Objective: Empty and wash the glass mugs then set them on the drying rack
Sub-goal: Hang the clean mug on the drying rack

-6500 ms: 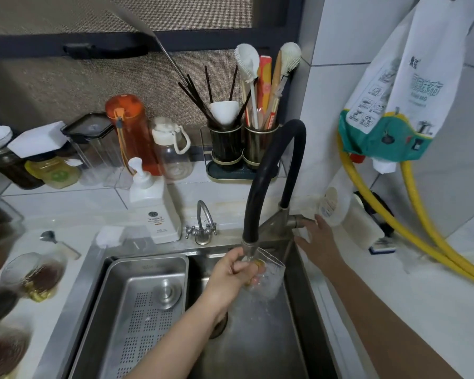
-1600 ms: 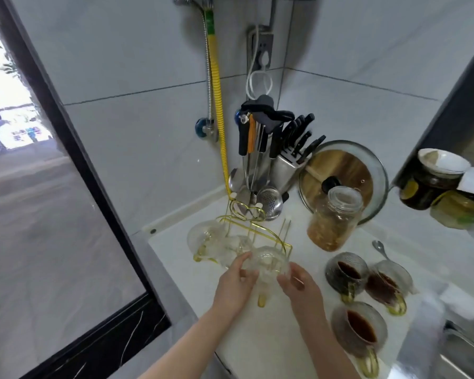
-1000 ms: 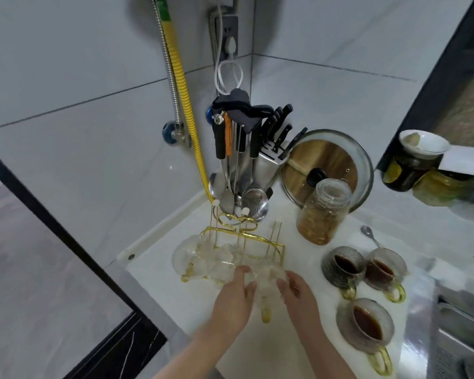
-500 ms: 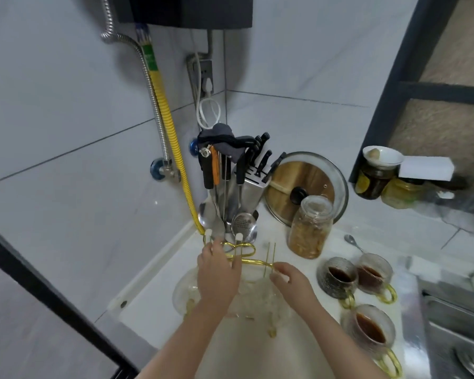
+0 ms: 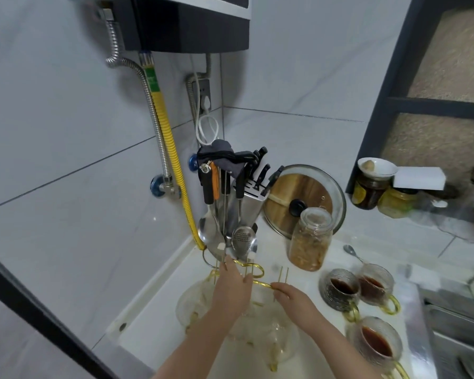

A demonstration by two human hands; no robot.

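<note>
A gold wire drying rack (image 5: 260, 283) stands on the white counter near the corner. Several clear washed glass mugs hang upside down on it, one at the left (image 5: 192, 302) and one at the front (image 5: 283, 339). My left hand (image 5: 231, 289) rests flat on top of the rack, with straight fingers reaching its looped handle. My right hand (image 5: 294, 300) pinches the rack's gold top wire. Three glass mugs with gold handles stand to the right, holding dark liquid: two side by side (image 5: 340, 290) (image 5: 375, 285) and one nearer me (image 5: 376, 343).
Behind the rack hang ladles and a skimmer on a utensil stand (image 5: 225, 214), next to a knife block (image 5: 251, 199). A glass jar (image 5: 311, 239) and a leaning pot lid (image 5: 304, 196) stand further right. A spoon (image 5: 352, 252) lies on the counter. The steel sink (image 5: 454, 326) is at the right edge.
I carried the rinsed mug from the tap to the rack and set it upside down at the front. Both hands then left the mug and moved up onto the rack's top.
</note>
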